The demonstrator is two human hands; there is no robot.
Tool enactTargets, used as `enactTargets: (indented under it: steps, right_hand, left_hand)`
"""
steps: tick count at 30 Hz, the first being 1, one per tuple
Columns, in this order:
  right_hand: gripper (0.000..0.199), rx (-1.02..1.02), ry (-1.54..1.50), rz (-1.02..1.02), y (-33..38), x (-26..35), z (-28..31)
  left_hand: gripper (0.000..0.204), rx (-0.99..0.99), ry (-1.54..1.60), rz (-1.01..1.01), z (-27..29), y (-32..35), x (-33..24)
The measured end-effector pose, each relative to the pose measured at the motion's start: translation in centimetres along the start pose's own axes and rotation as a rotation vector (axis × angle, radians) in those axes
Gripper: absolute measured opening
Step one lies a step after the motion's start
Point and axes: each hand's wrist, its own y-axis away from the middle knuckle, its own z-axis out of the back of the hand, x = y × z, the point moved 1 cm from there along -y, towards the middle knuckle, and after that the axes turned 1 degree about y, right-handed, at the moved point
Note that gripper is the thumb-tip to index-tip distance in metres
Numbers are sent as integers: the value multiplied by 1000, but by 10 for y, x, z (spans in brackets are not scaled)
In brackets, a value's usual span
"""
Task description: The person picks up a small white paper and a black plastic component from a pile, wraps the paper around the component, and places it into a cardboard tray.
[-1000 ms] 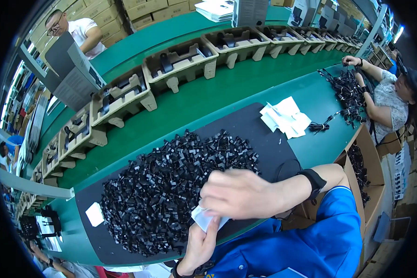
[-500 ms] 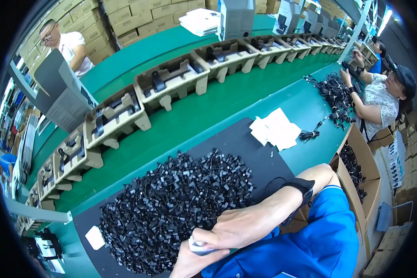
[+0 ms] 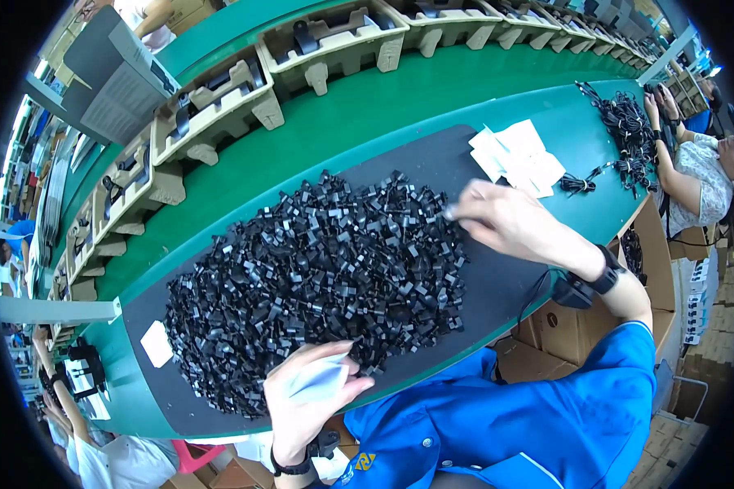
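A heap of small black plastic parts (image 3: 326, 277) covers much of the dark mat (image 3: 497, 297) in front of me. At the heap's near edge my left hand (image 3: 292, 420) is closed around a folded white slip of paper (image 3: 316, 380), its thumb toward the heap. My right hand (image 3: 530, 224) is over the heap's right end, just below a stack of white paper slips (image 3: 518, 155). Its thumb and fingers are pinched together, with a small pale spot at their tips too small to name. Another white slip (image 3: 156, 344) lies at the mat's left end.
Beyond the mat, molded pulp trays (image 3: 216, 110) with black parts stand in a row on the green conveyor (image 3: 367, 98). Black cable bundles (image 3: 628, 134) lie at the right, near a co-worker's hands. Open cardboard boxes (image 3: 559, 330) stand below the table edge. A grey metal post (image 3: 57, 310) juts in from the left.
My hands were together at the heap's near edge around a white thing; they are now apart. The right hand has moved up and right, and the view has shifted downward.
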Motion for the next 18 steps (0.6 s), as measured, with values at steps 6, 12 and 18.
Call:
enactTargets:
  steps: [6,12,18]
  right_hand:
    - [25,144,49,-156,-44,-15,-29]
    - [23,235,-215,-282,-43,6,13]
    - [18,52,-864,85,5,105,25]
  left_hand:
    - [45,97,-396,-449,-26,-10,-15]
    - [46,78,-264,-426,-32,-9,-5]
    - [54,144,-231,-386,-37,-19,3]
